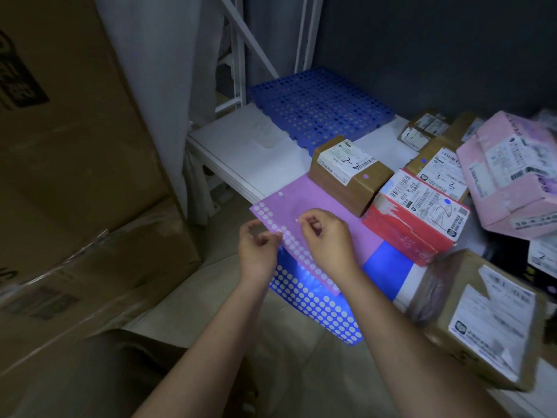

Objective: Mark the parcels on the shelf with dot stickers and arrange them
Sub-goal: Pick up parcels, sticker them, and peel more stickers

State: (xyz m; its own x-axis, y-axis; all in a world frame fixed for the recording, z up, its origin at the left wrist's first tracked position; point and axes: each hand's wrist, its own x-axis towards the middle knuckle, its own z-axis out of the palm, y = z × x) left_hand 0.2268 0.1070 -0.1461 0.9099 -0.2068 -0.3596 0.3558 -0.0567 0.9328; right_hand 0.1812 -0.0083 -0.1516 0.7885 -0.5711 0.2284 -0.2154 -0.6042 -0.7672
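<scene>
Standing at the left is a big cardboard box (pixel 75 164), the largest thing here, and beside it runs the white shelf (pixel 241 152) with a blue plastic grid (pixel 319 110) at its back edge. I count about seven parcels (pixel 349 173) on the shelf, bunched toward its right end; three show a dot already, a brown one, a red and white one (pixel 419 215) and another brown one behind it. A brown parcel (pixel 482 318) at the front edge shows no dot that I can see. Two sticker sheets hang over the front edge: one purple sheet (pixel 304 224) lying on one blue sheet (pixel 325 306). The left hand (pixel 259 245) pinches the purple sheet's edge with curled fingers. The right hand (pixel 328 233) has its fingers curled over the sheet, and I think it is picking off one dot, but the dot is too small to be sure. From here the dot could fold and stick to itself or to a finger if peeled too fast. The sheets could also slip off the front edge, because so much of them hangs out past it.
</scene>
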